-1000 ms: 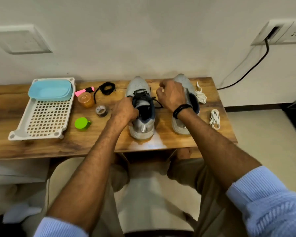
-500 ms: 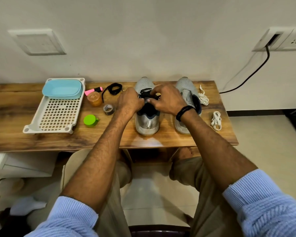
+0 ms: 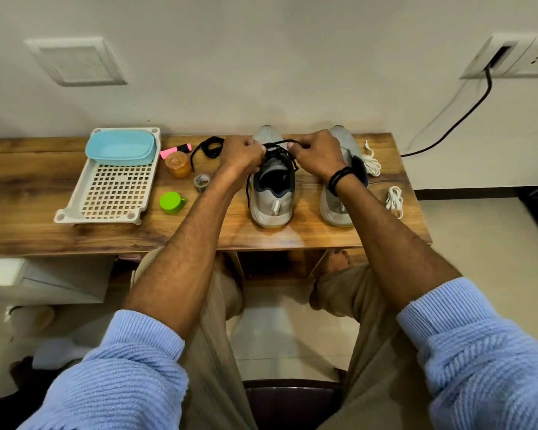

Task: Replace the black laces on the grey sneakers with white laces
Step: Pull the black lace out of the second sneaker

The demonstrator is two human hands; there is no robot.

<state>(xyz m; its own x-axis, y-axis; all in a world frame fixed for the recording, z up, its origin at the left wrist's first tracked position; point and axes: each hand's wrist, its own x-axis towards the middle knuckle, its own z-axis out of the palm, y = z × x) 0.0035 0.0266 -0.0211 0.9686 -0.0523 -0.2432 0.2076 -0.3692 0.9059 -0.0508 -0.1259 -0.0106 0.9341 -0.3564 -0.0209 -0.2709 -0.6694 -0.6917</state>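
Two grey sneakers stand on the wooden table (image 3: 44,231), toes toward the wall. The left sneaker (image 3: 272,197) still carries a black lace (image 3: 279,143). My left hand (image 3: 241,155) and my right hand (image 3: 316,155) both pinch that lace over the shoe's front, and a loop of it arches between them. One loose end hangs down the shoe's left side. The right sneaker (image 3: 339,206) is partly behind my right wrist and shows no lace. Two white laces lie to its right, one (image 3: 371,161) farther back and one (image 3: 394,200) nearer. A removed black lace (image 3: 208,148) lies coiled at the back.
A white perforated tray (image 3: 112,193) with a blue container (image 3: 120,147) stands at the left. Between it and the shoes are a pink marker (image 3: 176,149), an orange jar (image 3: 177,164), a tape roll (image 3: 202,182) and a green cup (image 3: 170,202). A black cable (image 3: 460,119) hangs from the wall socket.
Both hands moved from the shoe's throat toward its toe. The black lace now arches in a loop between them, and a free end hangs down the left side.
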